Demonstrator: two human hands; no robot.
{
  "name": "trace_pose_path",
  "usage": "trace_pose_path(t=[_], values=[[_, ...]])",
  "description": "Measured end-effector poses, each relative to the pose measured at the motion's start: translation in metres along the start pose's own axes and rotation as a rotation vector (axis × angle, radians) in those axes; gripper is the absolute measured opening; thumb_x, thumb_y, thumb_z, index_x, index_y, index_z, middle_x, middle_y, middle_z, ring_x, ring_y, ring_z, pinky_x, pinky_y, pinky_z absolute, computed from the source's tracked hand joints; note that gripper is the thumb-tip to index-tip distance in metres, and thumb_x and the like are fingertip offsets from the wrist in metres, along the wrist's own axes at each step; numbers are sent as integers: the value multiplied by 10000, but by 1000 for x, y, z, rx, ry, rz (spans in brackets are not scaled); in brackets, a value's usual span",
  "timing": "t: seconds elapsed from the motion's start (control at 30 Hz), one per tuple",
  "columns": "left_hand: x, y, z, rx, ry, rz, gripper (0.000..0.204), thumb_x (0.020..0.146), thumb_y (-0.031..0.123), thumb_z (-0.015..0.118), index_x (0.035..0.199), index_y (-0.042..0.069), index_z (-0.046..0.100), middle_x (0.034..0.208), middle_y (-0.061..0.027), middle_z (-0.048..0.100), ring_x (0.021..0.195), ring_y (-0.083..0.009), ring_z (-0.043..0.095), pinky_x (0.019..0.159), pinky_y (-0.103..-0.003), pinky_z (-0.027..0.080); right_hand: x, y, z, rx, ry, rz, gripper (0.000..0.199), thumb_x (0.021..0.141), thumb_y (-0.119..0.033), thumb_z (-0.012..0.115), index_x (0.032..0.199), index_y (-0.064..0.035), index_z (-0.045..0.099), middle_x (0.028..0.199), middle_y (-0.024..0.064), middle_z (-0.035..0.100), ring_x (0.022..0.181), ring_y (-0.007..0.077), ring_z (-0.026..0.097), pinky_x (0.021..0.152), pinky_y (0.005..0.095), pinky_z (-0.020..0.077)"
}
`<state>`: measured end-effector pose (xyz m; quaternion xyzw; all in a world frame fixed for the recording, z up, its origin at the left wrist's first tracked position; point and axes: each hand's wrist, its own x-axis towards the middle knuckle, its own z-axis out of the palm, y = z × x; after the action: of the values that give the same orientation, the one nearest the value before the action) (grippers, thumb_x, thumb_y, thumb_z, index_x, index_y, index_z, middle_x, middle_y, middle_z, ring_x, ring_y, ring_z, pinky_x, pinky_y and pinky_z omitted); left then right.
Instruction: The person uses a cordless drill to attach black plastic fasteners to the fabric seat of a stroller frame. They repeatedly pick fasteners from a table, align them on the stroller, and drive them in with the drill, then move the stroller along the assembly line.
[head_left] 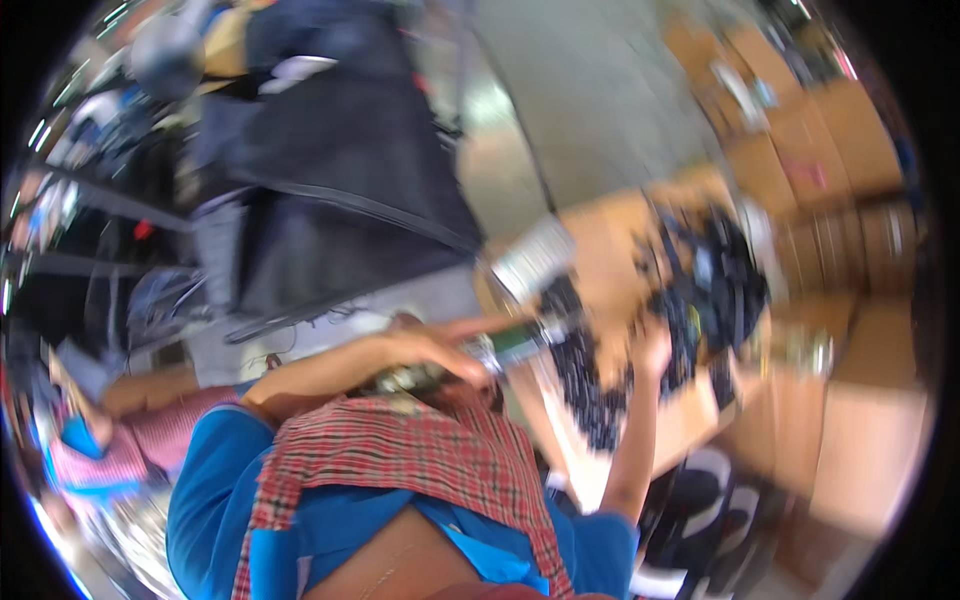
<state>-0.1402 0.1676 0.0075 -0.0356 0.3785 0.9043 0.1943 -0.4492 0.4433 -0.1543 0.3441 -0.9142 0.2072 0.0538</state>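
Note:
The whole view is tilted and blurred by motion. My left hand (440,352) reaches in from a blue sleeve, bent at the wrist, beside a small green and silver object (520,343); whether it grips that object is unclear. My right hand (655,345) stretches up onto a pile of small black parts (700,290) spread over a wooden table (610,240). Its fingers are smeared by blur. A red checked cloth (400,455) hangs over my blue shirt below both arms.
Brown cardboard boxes (830,150) stack along the right side. A large black covered shape (340,170) fills the upper left, with grey floor (590,100) beyond. A pale flat card (535,257) lies at the table's edge. Another person in pink checks (110,450) is at lower left.

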Motion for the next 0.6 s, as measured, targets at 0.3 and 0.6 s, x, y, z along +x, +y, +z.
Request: trace_pose_path(t=[0.3,0.6], values=[[-27,-9,29,2,-110,265,920,878,225,684,1548,87,70,726,-93,514,501,-132,522,447,-252,419,1,40,-11,3,-75,-235,175,846,-205,635,856,-37,686,887,154,656,784,345,630,693,444,516],[-76,25,47,224,-61,624,1030,830,285,739,1551,98,26,1161,-131,547,604,-112,566,502,-234,461,119,-170,-105,659,109,-231,240,917,-167,634,1013,52,635,929,126,668,809,214,642,710,344,544]])
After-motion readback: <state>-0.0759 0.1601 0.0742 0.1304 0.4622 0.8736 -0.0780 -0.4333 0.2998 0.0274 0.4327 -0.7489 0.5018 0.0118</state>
